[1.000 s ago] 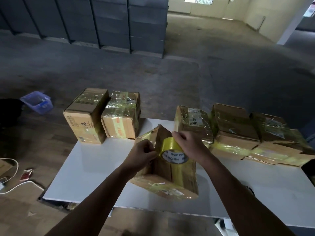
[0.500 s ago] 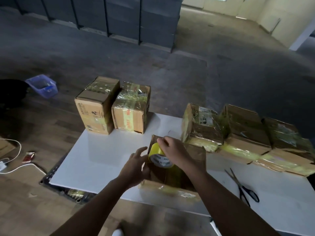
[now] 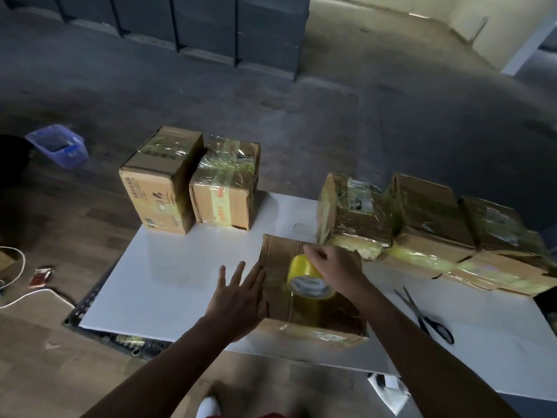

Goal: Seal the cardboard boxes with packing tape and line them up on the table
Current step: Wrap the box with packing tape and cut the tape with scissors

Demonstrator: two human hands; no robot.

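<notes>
A cardboard box (image 3: pixel 316 309) lies flat on the white table (image 3: pixel 168 282) near its front edge. On its top, my right hand (image 3: pixel 334 267) grips a roll of yellow packing tape (image 3: pixel 304 276). Flat against the box's left side rests my left hand (image 3: pixel 238 294), fingers straight and spread. Two taped boxes (image 3: pixel 168 179) (image 3: pixel 226 188) stand side by side at the table's far left corner. Three more taped boxes (image 3: pixel 352 215) (image 3: pixel 431 221) (image 3: pixel 506 245) sit in a row at the far right.
Black scissors (image 3: pixel 428 318) lie on the table right of the box in hand. On the floor to the left are a blue plastic basket (image 3: pixel 58 146), a white cable (image 3: pixel 18 297) and a small red packet (image 3: pixel 40 277). Dark stacked crates (image 3: pixel 211 28) stand far behind.
The box has gone from tilted on edge to lying flat on the table. My left hand let go of it and opened against its side. The right hand with the tape roll moved across the top.
</notes>
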